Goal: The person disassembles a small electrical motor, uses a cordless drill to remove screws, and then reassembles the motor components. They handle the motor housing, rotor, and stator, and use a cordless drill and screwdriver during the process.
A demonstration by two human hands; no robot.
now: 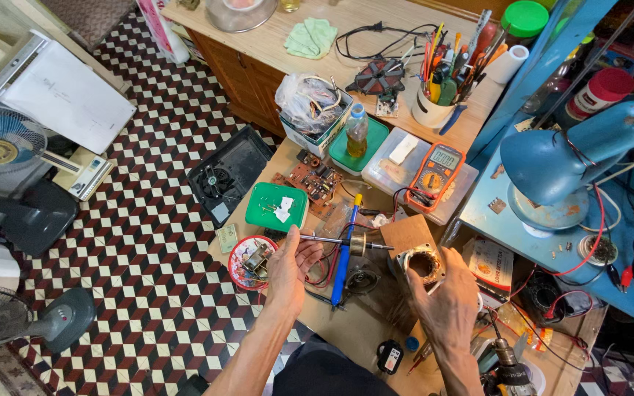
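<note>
My left hand (290, 268) holds one end of a thin metal shaft (332, 240) that carries a small round rotor (359, 244). My right hand (445, 297) grips a motor stator (424, 262), a ring with copper windings, from below. The shaft tip points at the stator from the left and stops just short of it. A wooden block (408, 233) stands right behind the stator. A blue-handled tool (345, 253) lies on the bench under the shaft.
A green lid (276, 207), a circuit board (311, 180), an orange multimeter (434, 169), a red dish of parts (249, 262) and a blue desk lamp (574, 158) crowd the bench. A cup of tools (442, 81) stands behind. Fans stand on the checkered floor (141, 242).
</note>
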